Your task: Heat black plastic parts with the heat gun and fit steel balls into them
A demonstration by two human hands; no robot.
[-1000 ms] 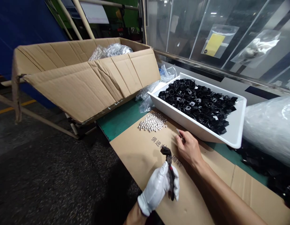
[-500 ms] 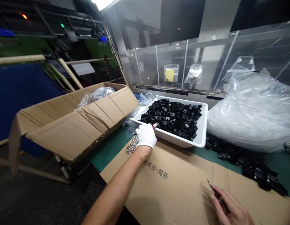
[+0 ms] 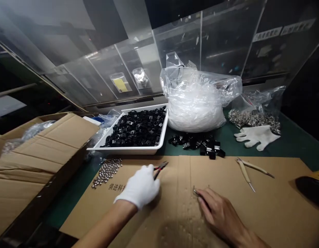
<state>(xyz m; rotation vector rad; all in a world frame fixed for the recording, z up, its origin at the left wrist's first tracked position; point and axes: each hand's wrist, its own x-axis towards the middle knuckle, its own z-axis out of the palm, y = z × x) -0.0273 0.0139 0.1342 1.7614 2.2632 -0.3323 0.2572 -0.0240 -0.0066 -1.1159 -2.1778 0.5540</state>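
My left hand (image 3: 141,186), in a white glove, is closed around small red-handled pliers (image 3: 161,166). The jaws point away to the upper right, over the cardboard sheet (image 3: 172,206). My right hand (image 3: 216,210), bare, pinches a slim dark tool with a metal tip (image 3: 197,193) low above the same sheet; most of it is hidden by my fingers. A small pale spot lies by the tip, too faint to name. Left of my gloved hand, small shiny metal pieces (image 3: 107,172) are spread over the cardboard's corner.
Behind stands a white tray (image 3: 163,137) heaped with black clips (image 3: 138,127). More black clips (image 3: 209,144) lie beside a big clear bag (image 3: 195,103). At right are a loose glove (image 3: 258,136), a bag of metal parts (image 3: 254,117) and pale-handled tweezers (image 3: 245,174). A carton (image 3: 45,148) stands left.
The view has swung right. My left hand has drawn back from the tray's edge with the pliers, towards my right hand, which still holds the slim tool.
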